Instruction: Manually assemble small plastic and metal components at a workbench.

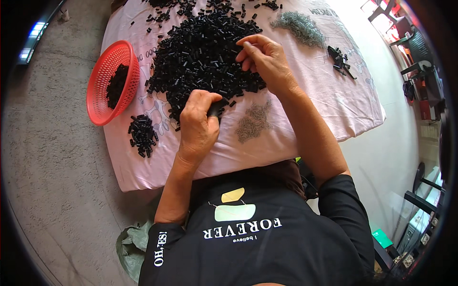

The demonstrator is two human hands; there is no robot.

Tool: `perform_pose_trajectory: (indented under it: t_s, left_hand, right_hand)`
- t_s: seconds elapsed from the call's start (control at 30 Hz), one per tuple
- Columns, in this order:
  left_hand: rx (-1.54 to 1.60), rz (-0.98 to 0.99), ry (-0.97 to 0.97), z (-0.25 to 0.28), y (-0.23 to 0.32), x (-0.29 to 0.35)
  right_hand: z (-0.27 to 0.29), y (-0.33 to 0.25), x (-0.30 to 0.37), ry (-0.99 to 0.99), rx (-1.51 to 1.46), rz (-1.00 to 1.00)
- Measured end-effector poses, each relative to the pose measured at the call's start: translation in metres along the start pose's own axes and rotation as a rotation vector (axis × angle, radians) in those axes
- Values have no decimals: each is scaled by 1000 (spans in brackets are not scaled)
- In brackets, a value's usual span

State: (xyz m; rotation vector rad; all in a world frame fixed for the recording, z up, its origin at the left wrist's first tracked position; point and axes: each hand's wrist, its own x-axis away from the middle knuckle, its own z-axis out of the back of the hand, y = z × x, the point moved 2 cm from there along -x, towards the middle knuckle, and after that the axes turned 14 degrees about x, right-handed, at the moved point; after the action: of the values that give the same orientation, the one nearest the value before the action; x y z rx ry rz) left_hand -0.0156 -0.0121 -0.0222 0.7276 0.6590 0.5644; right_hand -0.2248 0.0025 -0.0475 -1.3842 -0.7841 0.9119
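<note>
A large heap of small black tube-like plastic pieces (200, 57) covers the middle of the cloth-covered table. My left hand (196, 124) is closed at the near edge of this heap, its fingers curled. Something black shows at its thumb; whether it is a thumb cover or a held piece I cannot tell. Over the heap's right side, my right hand (262, 57) has its thumb and fingertips pinched together. What lies between them, if anything, is too small to make out. Between my forearms is a thin pile of tiny metal pieces (254, 123).
A red plastic basket (132, 81) with black pieces inside tilts at the table's left edge. A small black pile (142, 136) lies nearer me. Farther right are a silvery pile of fine metal parts (300, 29) and several longer black pieces (339, 62). A plastic bag (132, 252) is on the floor.
</note>
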Motion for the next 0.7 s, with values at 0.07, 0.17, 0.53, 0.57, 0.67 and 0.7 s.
perform_pose_trajectory:
  t_s: [0.07,0.17,0.53,0.57,0.67,0.7]
  left_hand:
    - [26,-53,-40,-6,3,-1]
    - [5,-87,-94,-14,5,-2]
    - [-239,-106,-123,-23,5,-16]
    - [-206,-133,-93,-24,4,-19]
    - [-126,-176,-78,-32,5,-31]
    - [-122,-188,-78,-37,6,-36]
  right_hand:
    - [5,-1,-2,52,-43,1]
    - [10,1,-7,119,-111,-3]
    - [25,17,-13,229,-407,-75]
    - [24,17,-14,232,-407,-75]
    - [21,13,-11,239,-388,-67]
    - [21,13,-11,240,-387,-66]
